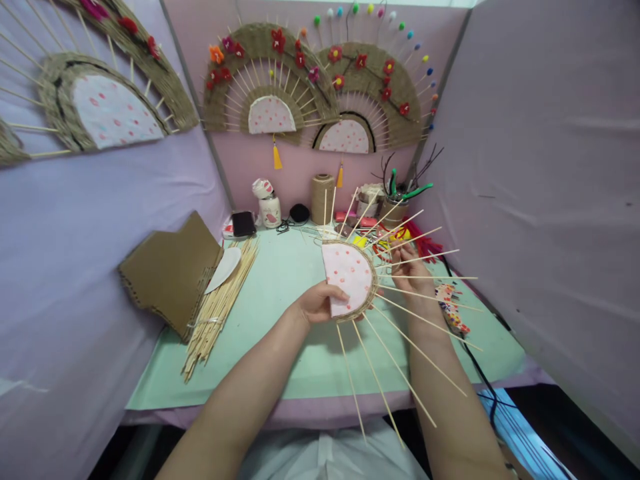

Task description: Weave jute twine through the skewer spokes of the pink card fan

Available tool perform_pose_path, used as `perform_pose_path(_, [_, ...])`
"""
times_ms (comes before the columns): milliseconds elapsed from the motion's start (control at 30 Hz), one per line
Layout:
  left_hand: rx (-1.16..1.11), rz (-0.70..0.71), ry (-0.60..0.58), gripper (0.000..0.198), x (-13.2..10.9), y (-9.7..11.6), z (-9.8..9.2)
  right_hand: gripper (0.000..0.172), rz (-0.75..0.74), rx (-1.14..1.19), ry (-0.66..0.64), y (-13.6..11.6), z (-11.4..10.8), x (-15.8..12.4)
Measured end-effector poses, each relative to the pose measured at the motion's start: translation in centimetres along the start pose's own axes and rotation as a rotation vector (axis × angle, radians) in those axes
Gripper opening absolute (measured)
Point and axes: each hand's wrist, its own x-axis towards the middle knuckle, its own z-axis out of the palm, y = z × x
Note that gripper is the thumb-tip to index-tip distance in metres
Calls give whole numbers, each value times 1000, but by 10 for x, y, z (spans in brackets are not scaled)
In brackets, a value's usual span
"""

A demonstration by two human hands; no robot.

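A half-round fan piece (347, 273), white with pink dots and edged with twine, is held up over the table with its flat side to the left. My left hand (320, 302) is closed on its lower left corner, thumb on the dotted face and fingers behind. Thin bamboo sticks (415, 288) spread out like rays from its curved edge. Behind the sticks on the right is my right hand (413, 270), its fingertips pinched together close to the edge. What those fingertips hold is too small to make out.
At left lie brown cardboard (167, 277), a bundle of sticks (217, 320) and a white half-round piece (224, 268). A twine spool (323, 199), a jar (271, 208) and green-handled pliers (417, 191) in a can stand at the back. Finished fans (267, 47) hang on the wall.
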Motion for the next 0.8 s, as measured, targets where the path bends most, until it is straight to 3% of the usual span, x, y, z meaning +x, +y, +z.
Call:
perform_pose_path(267, [-2,54,32,62,-2,-2,-4,32,8,-49,-3,-1,-5,1])
perform_pose_path(500, [-2,29,1,71,0,-6,-1,27,12,-9,-49,0,2,-6])
perform_pose_path(800, [30,55,53,65,-1,-9,1,25,52,18,-39,-4,4,-9])
